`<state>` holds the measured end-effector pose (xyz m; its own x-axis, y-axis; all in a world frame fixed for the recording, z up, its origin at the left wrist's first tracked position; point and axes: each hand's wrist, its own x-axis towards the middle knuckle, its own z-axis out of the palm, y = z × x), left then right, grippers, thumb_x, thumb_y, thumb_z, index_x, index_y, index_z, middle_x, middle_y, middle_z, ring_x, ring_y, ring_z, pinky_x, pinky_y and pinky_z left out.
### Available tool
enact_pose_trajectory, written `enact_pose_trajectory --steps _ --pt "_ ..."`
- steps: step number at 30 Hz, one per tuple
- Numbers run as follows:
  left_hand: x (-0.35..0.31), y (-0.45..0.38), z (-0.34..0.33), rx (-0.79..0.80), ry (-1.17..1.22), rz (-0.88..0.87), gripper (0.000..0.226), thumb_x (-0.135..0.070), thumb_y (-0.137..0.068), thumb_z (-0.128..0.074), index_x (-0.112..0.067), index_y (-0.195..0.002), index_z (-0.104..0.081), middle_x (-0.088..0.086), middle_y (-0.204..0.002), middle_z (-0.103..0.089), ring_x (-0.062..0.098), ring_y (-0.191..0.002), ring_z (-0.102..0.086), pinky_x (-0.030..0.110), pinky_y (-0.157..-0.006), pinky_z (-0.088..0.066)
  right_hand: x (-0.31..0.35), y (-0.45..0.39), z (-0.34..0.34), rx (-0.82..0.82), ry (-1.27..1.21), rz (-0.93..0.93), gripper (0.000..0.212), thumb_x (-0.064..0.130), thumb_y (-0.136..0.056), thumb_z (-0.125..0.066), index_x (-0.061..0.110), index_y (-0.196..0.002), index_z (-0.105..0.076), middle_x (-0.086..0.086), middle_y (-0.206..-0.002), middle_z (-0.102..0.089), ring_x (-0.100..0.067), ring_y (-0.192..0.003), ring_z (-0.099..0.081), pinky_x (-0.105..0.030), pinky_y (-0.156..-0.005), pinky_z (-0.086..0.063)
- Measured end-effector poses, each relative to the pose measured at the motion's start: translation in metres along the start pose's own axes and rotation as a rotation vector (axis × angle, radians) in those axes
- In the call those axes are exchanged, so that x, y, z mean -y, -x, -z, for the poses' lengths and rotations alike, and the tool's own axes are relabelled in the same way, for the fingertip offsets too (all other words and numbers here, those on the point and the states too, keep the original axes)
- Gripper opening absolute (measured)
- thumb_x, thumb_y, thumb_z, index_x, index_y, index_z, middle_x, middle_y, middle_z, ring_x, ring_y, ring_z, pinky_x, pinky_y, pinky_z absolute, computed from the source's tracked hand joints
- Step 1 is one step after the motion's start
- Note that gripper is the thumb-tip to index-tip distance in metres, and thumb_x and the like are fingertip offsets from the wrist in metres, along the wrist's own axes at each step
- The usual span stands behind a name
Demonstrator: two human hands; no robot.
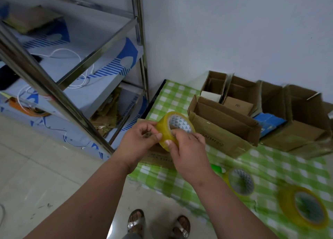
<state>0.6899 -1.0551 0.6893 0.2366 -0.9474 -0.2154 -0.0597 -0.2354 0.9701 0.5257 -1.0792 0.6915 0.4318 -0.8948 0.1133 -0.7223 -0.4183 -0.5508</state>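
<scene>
A roll of yellowish clear packing tape (164,126) with a white, triangle-patterned core is held up over the left end of the table. My left hand (138,141) pinches the roll's outer band between thumb and forefinger. My right hand (189,148) grips the roll from the right, thumb pressed on the band and fingers curled into the core. A flat cardboard piece (156,157) lies on the table just under my hands, partly hidden by them.
The table has a green-and-white checked cloth (270,168). Several open cardboard boxes (225,125) stand along the wall. Two more tape rolls (240,182) (304,207) lie at the front right. A steel shelf rack (72,73) stands to the left, holding cables and cardboard.
</scene>
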Motion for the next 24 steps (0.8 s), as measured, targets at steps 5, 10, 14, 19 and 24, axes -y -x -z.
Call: enact_pose_trajectory --steps 5,10,14,19,24 --pt "0.004 -0.005 0.015 0.004 0.09 0.052 0.012 -0.009 -0.09 -0.066 -0.004 -0.079 -0.061 -0.003 -0.123 -0.065 0.022 -0.113 -0.061 0.051 -0.101 -0.047 -0.008 -0.006 0.007 0.153 0.048 0.048 0.024 0.047 -0.089 -0.046 0.031 -0.105 -0.052 0.017 -0.095 -0.053 -0.01 -0.102 -0.053 -0.038 -0.109 -0.019" --pt "0.008 -0.008 0.021 -0.024 0.135 0.066 0.016 -0.015 -0.093 -0.064 -0.015 -0.077 -0.063 0.001 -0.117 -0.069 0.033 -0.107 -0.064 0.058 -0.096 -0.049 -0.013 -0.016 0.018 0.248 0.102 0.087 0.019 0.047 -0.093 -0.048 0.031 -0.102 -0.051 0.015 -0.101 -0.053 -0.012 -0.11 -0.05 -0.042 -0.113 -0.015" --pt "0.01 -0.014 0.026 -0.07 0.235 0.092 0.023 -0.015 -0.099 -0.056 -0.021 -0.076 -0.056 -0.002 -0.09 -0.069 0.023 -0.079 -0.061 0.044 -0.073 -0.053 0.003 -0.029 0.022 0.24 0.124 0.186 0.027 0.057 -0.095 -0.045 0.031 -0.099 -0.047 0.011 -0.094 -0.055 -0.013 -0.089 -0.051 -0.034 -0.091 -0.03" --pt "0.007 -0.02 0.025 -0.148 0.22 0.089 0.024 -0.017 -0.101 -0.053 -0.021 -0.077 -0.053 -0.004 -0.076 -0.06 0.02 -0.08 -0.054 0.039 -0.069 -0.053 0.016 -0.045 0.034 0.23 -0.034 0.122 0.031 0.064 -0.087 -0.054 0.035 -0.09 -0.044 0.016 -0.074 -0.048 -0.006 -0.07 -0.047 -0.026 -0.059 -0.028" --pt "0.011 -0.019 0.032 -0.241 0.375 0.16 0.02 -0.011 -0.1 -0.052 -0.013 -0.081 -0.05 0.011 -0.086 -0.061 0.026 -0.094 -0.062 0.046 -0.078 -0.059 0.002 -0.047 0.05 0.283 -0.183 -0.007 0.03 0.059 -0.08 -0.067 0.032 -0.084 -0.054 0.01 -0.079 -0.06 -0.005 -0.074 -0.058 -0.032 -0.063 -0.05"
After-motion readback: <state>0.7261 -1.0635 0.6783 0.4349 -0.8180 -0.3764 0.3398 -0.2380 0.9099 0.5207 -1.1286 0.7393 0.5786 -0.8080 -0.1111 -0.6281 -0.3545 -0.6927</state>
